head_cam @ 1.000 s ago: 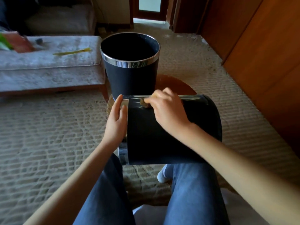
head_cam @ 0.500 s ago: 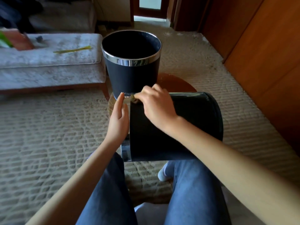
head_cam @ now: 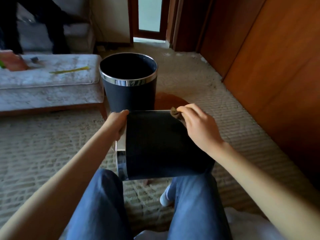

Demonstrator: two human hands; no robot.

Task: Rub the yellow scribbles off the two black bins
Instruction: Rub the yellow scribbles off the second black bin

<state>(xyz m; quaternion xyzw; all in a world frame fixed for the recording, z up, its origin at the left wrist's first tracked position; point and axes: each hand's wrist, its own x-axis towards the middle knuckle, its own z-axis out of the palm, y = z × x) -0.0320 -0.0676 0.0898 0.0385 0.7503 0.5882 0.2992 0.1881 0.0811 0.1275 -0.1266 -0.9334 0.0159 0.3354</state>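
While one black bin (head_cam: 164, 146) lies sideways across the lap (head_cam: 190, 196) | left hand (head_cam: 117, 125) grips its rim end | right hand (head_cam: 197, 125) pinches brown rag (head_cam: 174, 112) against its top edge | second black bin (head_cam: 129, 94) upright just beyond

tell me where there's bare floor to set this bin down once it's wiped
Bare carpet lies on the left between the grey bench and your left arm, and on the right between the held bin and the wooden panels. Straight ahead is crowded: the upright bin stands there.
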